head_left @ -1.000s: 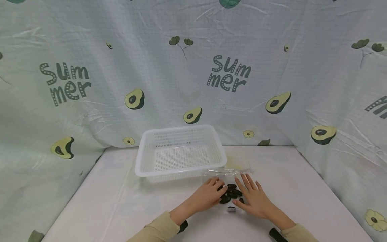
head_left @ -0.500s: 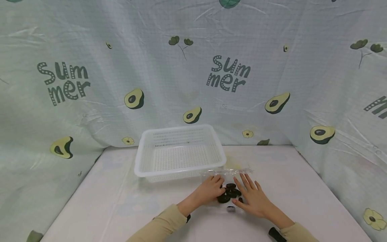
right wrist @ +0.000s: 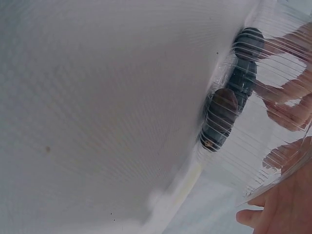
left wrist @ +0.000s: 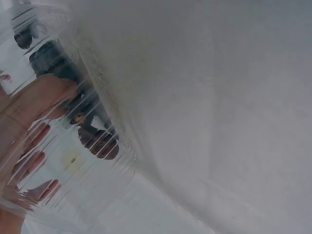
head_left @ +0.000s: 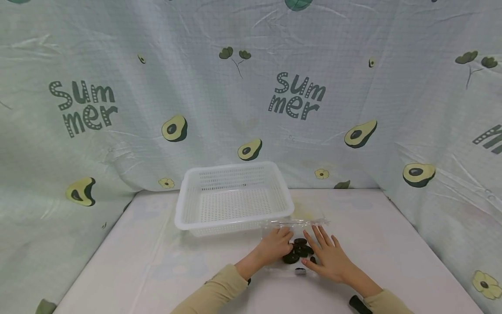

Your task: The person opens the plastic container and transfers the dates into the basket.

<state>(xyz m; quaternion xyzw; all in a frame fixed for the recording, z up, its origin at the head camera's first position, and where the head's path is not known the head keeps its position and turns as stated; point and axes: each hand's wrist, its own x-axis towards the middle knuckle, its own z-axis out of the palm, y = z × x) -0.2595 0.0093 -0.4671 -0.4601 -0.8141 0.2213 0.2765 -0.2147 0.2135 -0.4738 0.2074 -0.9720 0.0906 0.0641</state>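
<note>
Head view: I log dark oval pieces (head_left: pixel 291 258) clustered on the worktop (head_left: pixel 117 261), between the left hand (head_left: pixel 274 246), its fingers bent, whether grasping I cannot tell, and the right hand (head_left: pixel 331 261), its fingers spread and released; a white basket (head_left: pixel 235 223) sits behind. Left wrist view: I see bent fingers and dark pieces through clear plastic (left wrist: pixel 92 187). Right wrist view: I note pieces in a row behind the plastic.
</note>
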